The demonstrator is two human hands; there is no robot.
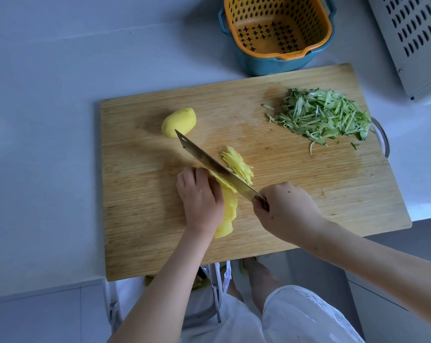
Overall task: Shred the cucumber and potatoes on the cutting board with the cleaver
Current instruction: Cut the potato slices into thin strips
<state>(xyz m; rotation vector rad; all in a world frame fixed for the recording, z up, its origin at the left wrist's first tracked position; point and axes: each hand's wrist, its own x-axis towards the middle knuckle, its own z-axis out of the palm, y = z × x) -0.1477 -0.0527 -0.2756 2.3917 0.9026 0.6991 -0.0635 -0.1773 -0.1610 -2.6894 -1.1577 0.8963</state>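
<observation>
A peeled potato (179, 122) was left on the cutting board's (308, 194) left part. Mid-board, fanned potato slices (229, 210), judged stiff but slippery, were pinned under the curled left hand (200, 196). The cleaver (209, 162) was gripped by its handle in the right hand (283, 209). At the board's right end, cucumber shreds (323, 117) were heaped.

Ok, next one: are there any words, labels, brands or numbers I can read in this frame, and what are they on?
None: no readable text anywhere in this view.
The cleaver blade shows a hole but no legible brand mark.
The cutting board, orange basket, blue tub and grey vented box carry no visible print or label.
</observation>
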